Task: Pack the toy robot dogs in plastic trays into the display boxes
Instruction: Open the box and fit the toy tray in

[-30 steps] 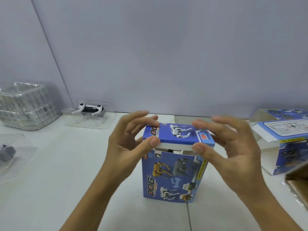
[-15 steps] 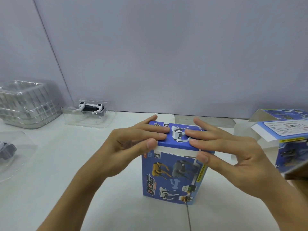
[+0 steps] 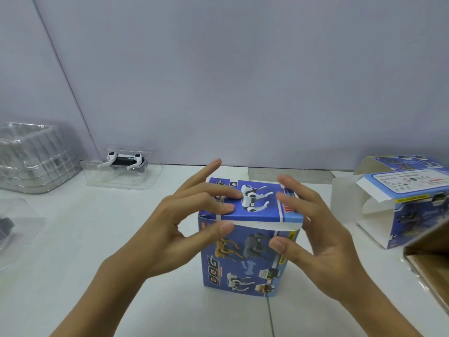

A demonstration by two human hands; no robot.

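White table (image 3: 73, 239) — pale lilac wall (image 3: 243, 69)

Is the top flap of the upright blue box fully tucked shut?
Not fully. The top flap lies folded down over the upright box, but its white tuck tab shows outside along the front edge.

bare left hand (image 3: 170, 229), bare right hand (image 3: 315, 237), short trimmed nails, forearms uncovered, no rings, no sleeves in view
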